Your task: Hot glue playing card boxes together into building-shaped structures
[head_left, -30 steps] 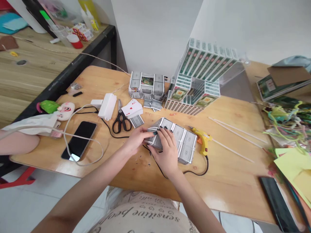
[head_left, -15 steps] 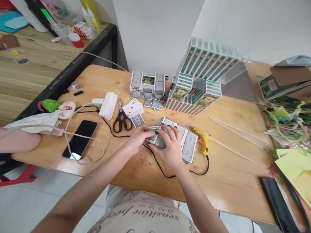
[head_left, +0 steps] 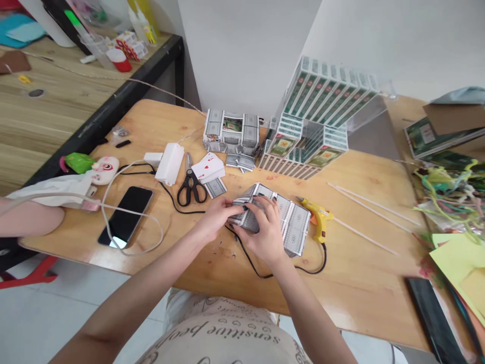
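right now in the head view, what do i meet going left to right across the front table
phone → white box → scissors → card block → glue gun → white sticks → yellow paper

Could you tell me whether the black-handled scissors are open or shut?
Shut: the black-handled steel scissors lie flat, blades together in one point.

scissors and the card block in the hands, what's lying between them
A single face-down card lies between scissors and card block, per the head view.

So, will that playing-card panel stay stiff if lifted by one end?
Probably light: the card panel is just thin cards. Likely floppy at its seams; it humps up between the left hand and right hand.
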`<move>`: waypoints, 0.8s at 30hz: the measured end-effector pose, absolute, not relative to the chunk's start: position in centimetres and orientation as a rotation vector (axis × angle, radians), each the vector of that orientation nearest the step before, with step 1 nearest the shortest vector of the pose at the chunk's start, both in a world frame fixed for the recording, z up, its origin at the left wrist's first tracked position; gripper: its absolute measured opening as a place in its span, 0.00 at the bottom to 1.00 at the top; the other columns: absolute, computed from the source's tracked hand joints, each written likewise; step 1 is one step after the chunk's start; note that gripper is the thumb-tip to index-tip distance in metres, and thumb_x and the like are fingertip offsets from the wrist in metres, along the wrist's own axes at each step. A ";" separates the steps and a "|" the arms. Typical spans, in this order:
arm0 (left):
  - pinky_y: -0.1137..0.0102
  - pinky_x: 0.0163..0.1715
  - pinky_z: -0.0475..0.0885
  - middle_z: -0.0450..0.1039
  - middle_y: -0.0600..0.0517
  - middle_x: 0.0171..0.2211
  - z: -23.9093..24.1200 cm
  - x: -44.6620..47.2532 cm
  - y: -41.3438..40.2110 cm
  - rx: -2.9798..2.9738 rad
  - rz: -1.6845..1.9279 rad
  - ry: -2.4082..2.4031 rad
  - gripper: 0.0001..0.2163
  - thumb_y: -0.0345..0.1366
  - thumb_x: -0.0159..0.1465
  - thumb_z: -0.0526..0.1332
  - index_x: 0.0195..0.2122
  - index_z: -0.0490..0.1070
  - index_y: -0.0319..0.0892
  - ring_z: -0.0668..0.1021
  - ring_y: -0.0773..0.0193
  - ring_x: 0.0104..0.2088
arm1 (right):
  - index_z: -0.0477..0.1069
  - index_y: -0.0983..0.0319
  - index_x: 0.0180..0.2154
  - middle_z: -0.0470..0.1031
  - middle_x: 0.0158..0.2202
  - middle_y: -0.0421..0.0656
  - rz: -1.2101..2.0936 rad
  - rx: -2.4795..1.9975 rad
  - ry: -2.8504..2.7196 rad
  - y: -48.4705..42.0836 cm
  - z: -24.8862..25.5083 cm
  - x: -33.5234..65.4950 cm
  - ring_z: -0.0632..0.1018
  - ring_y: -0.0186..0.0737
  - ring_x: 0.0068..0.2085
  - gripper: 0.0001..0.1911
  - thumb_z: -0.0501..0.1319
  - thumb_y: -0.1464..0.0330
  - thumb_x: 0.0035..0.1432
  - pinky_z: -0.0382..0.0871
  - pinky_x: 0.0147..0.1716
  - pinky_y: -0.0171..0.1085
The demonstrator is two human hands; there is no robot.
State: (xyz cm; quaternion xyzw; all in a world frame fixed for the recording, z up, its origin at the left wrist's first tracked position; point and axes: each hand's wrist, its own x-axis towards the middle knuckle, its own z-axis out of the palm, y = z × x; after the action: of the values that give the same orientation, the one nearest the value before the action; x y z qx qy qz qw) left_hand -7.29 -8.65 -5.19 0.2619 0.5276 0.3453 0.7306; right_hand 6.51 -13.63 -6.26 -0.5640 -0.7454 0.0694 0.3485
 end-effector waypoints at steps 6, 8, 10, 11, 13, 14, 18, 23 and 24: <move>0.73 0.27 0.67 0.74 0.55 0.23 -5.1 -7.3 -8.7 0.580 0.749 1.152 0.08 0.30 0.45 0.68 0.26 0.73 0.38 0.75 0.67 0.25 | 0.63 0.59 0.50 0.67 0.52 0.51 0.220 -1.445 -1.967 -13.7 -6.2 6.7 0.65 0.53 0.57 0.24 0.63 0.60 0.52 0.51 0.58 0.60; 0.73 0.27 0.67 0.74 0.55 0.24 -5.0 -7.4 -8.7 0.582 0.750 1.153 0.08 0.30 0.46 0.68 0.27 0.73 0.38 0.75 0.67 0.26 | 0.61 0.60 0.51 0.66 0.53 0.52 0.253 -1.441 -1.983 -13.7 -6.0 6.8 0.64 0.53 0.58 0.25 0.62 0.60 0.53 0.51 0.58 0.61; 0.73 0.27 0.66 0.74 0.55 0.23 -5.0 -7.4 -8.8 0.590 0.739 1.151 0.07 0.30 0.47 0.68 0.27 0.73 0.38 0.75 0.68 0.26 | 0.59 0.60 0.53 0.65 0.54 0.52 0.302 -1.412 -1.971 -13.7 -5.8 7.1 0.64 0.53 0.58 0.27 0.62 0.61 0.53 0.52 0.58 0.60; 0.73 0.27 0.66 0.74 0.55 0.23 -5.0 -7.5 -8.8 0.592 0.731 1.147 0.06 0.30 0.47 0.67 0.26 0.73 0.38 0.74 0.68 0.26 | 0.58 0.60 0.54 0.65 0.54 0.52 0.326 -1.394 -1.953 -13.7 -5.6 7.2 0.64 0.52 0.58 0.28 0.62 0.61 0.54 0.54 0.58 0.59; 0.73 0.26 0.66 0.74 0.55 0.23 -5.0 -7.5 -8.9 0.594 0.723 1.141 0.05 0.30 0.47 0.67 0.25 0.73 0.39 0.74 0.67 0.25 | 0.55 0.61 0.56 0.64 0.54 0.52 0.364 -1.376 -1.920 -13.8 -5.4 7.4 0.64 0.50 0.58 0.30 0.62 0.60 0.54 0.56 0.58 0.56; 0.73 0.26 0.66 0.74 0.55 0.22 -5.0 -7.5 -8.9 0.596 0.726 1.139 0.05 0.30 0.47 0.67 0.25 0.73 0.39 0.74 0.67 0.25 | 0.55 0.61 0.56 0.64 0.55 0.53 0.374 -1.385 -1.916 -13.8 -5.3 7.4 0.63 0.50 0.58 0.31 0.62 0.59 0.54 0.57 0.58 0.55; 0.72 0.27 0.67 0.75 0.54 0.24 -4.8 -7.4 -9.0 0.627 0.745 1.160 0.04 0.29 0.48 0.66 0.26 0.73 0.40 0.75 0.66 0.26 | 0.51 0.63 0.60 0.57 0.60 0.56 0.353 -1.522 -2.015 -14.3 -5.3 8.2 0.57 0.55 0.62 0.39 0.62 0.54 0.52 0.54 0.59 0.58; 0.73 0.26 0.66 0.76 0.53 0.26 -5.1 -7.5 -8.9 0.642 0.729 1.220 0.07 0.31 0.49 0.68 0.29 0.73 0.39 0.75 0.66 0.26 | 0.46 0.65 0.63 0.48 0.64 0.60 0.188 -1.794 -2.133 -15.0 -5.7 10.8 0.49 0.68 0.64 0.53 0.65 0.50 0.43 0.45 0.55 0.70; 0.73 0.26 0.66 0.76 0.53 0.26 -5.2 -7.6 -8.9 0.643 0.723 1.215 0.08 0.31 0.49 0.68 0.30 0.73 0.38 0.75 0.66 0.26 | 0.46 0.64 0.63 0.48 0.64 0.60 0.168 -1.828 -2.154 -15.1 -5.7 11.4 0.49 0.70 0.63 0.53 0.65 0.49 0.42 0.44 0.54 0.71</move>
State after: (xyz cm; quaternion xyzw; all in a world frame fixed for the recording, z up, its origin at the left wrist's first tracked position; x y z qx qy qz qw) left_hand -7.60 -8.90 -5.18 0.2902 0.5484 0.3262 0.7132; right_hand 11.44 -15.11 -5.68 -0.6380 -0.7519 0.0586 0.1551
